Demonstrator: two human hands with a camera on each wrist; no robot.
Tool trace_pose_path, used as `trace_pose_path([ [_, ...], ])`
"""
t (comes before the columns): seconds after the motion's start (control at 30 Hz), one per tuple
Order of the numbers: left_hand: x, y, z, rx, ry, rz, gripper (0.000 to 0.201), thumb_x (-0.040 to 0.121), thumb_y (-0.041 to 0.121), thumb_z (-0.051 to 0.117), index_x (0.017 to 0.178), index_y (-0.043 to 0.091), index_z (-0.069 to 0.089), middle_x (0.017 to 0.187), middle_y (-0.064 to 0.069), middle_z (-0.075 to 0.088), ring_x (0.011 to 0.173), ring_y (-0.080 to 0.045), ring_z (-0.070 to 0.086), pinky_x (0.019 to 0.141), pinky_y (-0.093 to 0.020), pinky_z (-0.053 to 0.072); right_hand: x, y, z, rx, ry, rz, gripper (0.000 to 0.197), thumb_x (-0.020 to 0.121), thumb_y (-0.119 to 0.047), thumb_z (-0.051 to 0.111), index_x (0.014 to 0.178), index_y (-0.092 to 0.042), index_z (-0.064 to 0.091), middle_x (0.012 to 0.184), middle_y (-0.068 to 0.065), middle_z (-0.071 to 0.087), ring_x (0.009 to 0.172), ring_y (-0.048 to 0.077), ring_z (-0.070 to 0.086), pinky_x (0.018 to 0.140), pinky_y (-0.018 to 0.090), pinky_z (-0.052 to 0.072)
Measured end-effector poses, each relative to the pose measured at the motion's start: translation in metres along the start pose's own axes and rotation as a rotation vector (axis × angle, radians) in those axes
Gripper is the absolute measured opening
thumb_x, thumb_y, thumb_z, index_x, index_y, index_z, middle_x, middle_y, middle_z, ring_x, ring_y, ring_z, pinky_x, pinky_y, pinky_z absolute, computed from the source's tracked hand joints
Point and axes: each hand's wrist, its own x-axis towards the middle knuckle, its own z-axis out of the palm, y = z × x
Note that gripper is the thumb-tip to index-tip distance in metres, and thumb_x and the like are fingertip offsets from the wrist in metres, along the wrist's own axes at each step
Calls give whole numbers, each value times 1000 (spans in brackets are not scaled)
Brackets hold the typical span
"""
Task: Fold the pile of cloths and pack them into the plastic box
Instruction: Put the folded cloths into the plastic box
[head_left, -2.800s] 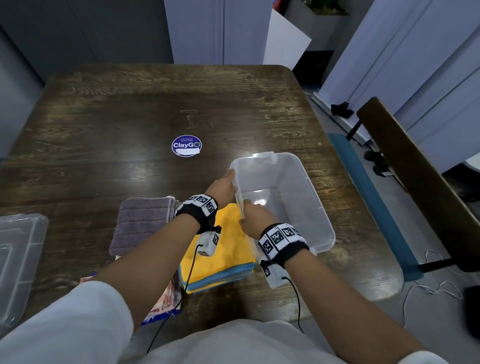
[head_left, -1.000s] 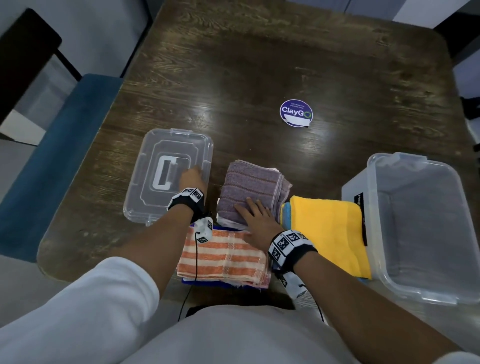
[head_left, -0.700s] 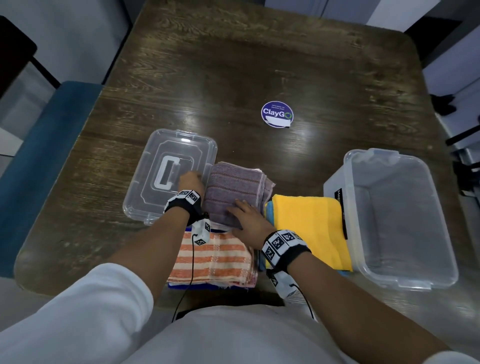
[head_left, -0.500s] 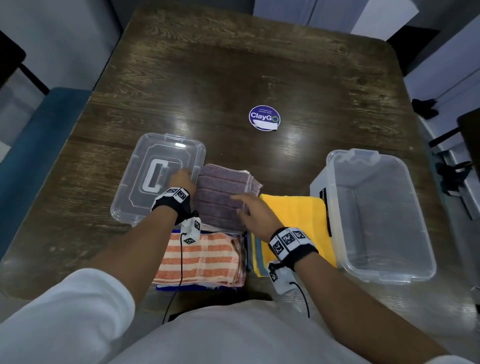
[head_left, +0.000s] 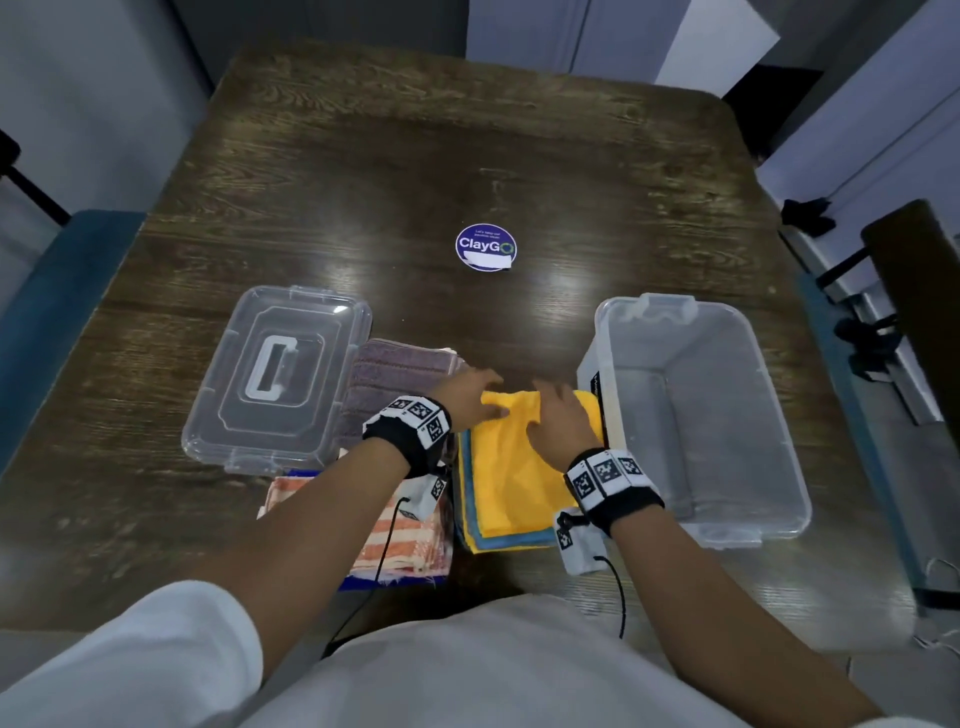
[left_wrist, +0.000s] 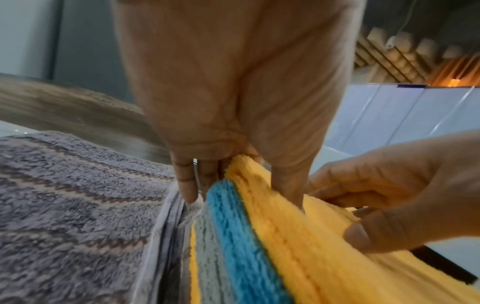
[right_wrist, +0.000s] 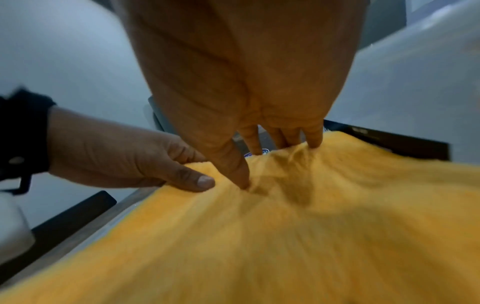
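– On the desk, near its front edge, what lies where?
– Furthest left sits the clear lid, its white handle showing. Beside it lies a folded grey cloth, and an orange striped cloth lies in front of that, partly under the left forearm. Then comes a flat stack topped by the yellow cloth. Right against the stack stands the plastic box, its lid off.
– What is under the yellow one?
– A blue cloth, then a pale layer and another yellow edge. The left wrist view shows them as stripes down the side of the stack.
– And the hands?
– Both are clamped on the yellow cloth at its far edge, close together but not touching. The left hand pinches the far left corner, thumb on top and fingers underneath, and lifts it slightly off the blue one. The right hand grips further along, with its fingers hooked over the far edge and its thumb dug into the top. The fabric bunches into folds between them.
– Anything else on the desk?
– A round purple sticker reading ClayGo, well beyond the cloths.
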Motion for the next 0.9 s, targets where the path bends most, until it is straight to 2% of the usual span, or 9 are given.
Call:
trace_pose_path([
  [0.1,3,5,10,153,-123,-21,74,93,37,69,153,11,34,154,-11,42,137,-29,45,104,-35,40,-8,12,15,-102,-27,-7,74,94,-10,59,157,-12,20,163,20,15,150,35,20,121,44,23],
  [0.17,4,9,16,248,-143,-31,71,92,40,70,149,11,38,147,-12,48,130,-30,50,98,-37,44,-12,19,21,-128,-3,-9,77,97,-17,61,159,-15,16,165,17,12,152,33,17,123,42,21],
  [0.23,3,14,22,363,-134,-38,67,91,42,70,143,11,43,141,-13,50,126,-30,52,95,-38,45,-14,24,25,-175,12,-7,81,97,-23,63,159,-16,12,166,16,10,153,32,15,123,42,19],
  [0.4,1,29,36,545,-65,-79,65,87,30,75,140,11,42,143,-14,43,135,-34,40,110,-46,34,-14,24,29,-249,17,26,91,94,-36,66,160,-18,5,166,20,4,154,37,5,123,50,10],
  [0.5,-3,37,48,649,5,-84,48,94,17,60,138,8,44,140,-17,43,132,-36,40,110,-46,33,-13,23,28,-254,26,32,91,95,-33,64,160,-18,2,165,21,3,154,38,0,123,51,6],
  [0.6,-9,35,59,651,50,-58,41,97,15,50,138,9,45,137,-17,43,128,-36,42,107,-45,34,-15,26,25,-217,31,50,98,91,-34,68,160,-19,1,165,21,1,154,40,1,123,49,10],
  [0.77,-19,21,59,584,16,-7,56,90,18,60,142,17,40,132,-14,39,124,-34,39,105,-44,33,-17,33,18,-24,-50,132,118,81,-42,78,160,-24,-8,164,19,-3,151,41,12,119,50,25],
  [0.83,-21,20,58,554,-11,-8,60,91,19,61,146,17,35,133,-13,42,126,-34,41,107,-46,31,-18,32,17,19,-70,162,121,81,-41,80,159,-27,-11,164,20,0,149,42,18,117,51,27],
  [0.9,-24,22,57,534,-27,-8,57,92,18,60,143,15,35,132,-12,47,124,-33,46,106,-47,31,-18,31,17,39,-67,177,123,80,-41,80,158,-27,-13,164,21,4,149,42,20,118,52,26],
])
